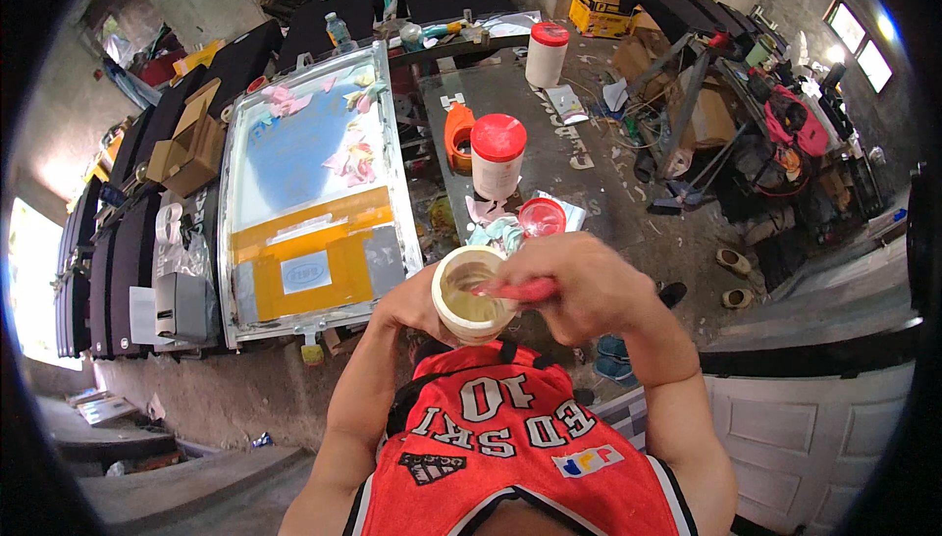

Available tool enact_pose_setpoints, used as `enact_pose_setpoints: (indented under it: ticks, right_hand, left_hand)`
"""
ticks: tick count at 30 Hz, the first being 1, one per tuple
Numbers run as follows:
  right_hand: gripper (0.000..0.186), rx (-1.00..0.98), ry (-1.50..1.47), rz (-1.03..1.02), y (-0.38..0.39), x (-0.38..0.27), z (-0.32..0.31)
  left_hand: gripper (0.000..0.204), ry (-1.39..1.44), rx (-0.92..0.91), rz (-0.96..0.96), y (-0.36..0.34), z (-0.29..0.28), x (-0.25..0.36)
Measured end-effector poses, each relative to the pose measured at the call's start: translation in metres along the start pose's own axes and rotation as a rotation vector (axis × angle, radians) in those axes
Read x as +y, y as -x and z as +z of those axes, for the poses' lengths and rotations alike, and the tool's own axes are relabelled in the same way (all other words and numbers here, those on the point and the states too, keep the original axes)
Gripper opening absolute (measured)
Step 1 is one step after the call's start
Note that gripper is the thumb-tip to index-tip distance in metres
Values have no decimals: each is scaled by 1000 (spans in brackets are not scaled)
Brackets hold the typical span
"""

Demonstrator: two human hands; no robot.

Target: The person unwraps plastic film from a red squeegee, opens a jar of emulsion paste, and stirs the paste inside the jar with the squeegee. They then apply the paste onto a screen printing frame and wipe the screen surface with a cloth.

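Note:
Close to my body is an uncovered white plastic tub (475, 330) with pale cream residue inside. My left hand (417, 306) is wrapped round its left side. In my right hand (587, 286) is a red-handled tool (530, 290), gripped over the mouth of the tub. The tool's far end reaches inside, and its exact kind does not show. Just beyond the tub, a loose red lid (543, 217) lies on the dark table beside crumpled pastel scraps (498, 233). Farther back stands a closed white tub with a red lid (497, 158).
A framed printing screen (312, 178) with orange tape lies to the left. Another red-lidded tub (547, 55) stands far back on the table (589, 197), past an orange tape dispenser (458, 135). Black padded boards (128, 281) line the left. Clutter and cardboard (711, 119) fill the right.

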State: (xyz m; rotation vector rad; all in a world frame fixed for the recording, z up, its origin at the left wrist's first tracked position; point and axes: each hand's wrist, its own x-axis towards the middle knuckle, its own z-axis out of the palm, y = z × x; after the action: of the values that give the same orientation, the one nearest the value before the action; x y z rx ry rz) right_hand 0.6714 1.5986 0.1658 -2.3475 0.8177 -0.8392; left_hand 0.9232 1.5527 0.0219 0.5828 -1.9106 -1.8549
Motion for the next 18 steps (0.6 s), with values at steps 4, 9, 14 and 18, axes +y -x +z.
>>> enact_pose_setpoints:
  ticks: [4,9,14,18]
  right_hand:
    - [18,288,-117,-256,30,-30,-35]
    - [16,308,-90,-295,19,-25,-16]
    - [20,45,-62,-63,9,-8,-4]
    - [26,455,-333,-233,33,-37,-22]
  left_hand:
    - [115,36,6,-39,2,1,0]
    - [117,17,22,4,-1,5,-4]
    - [116,49,-21,2,1,1,-10]
    - [116,50,-103,33,4,-3,-14]
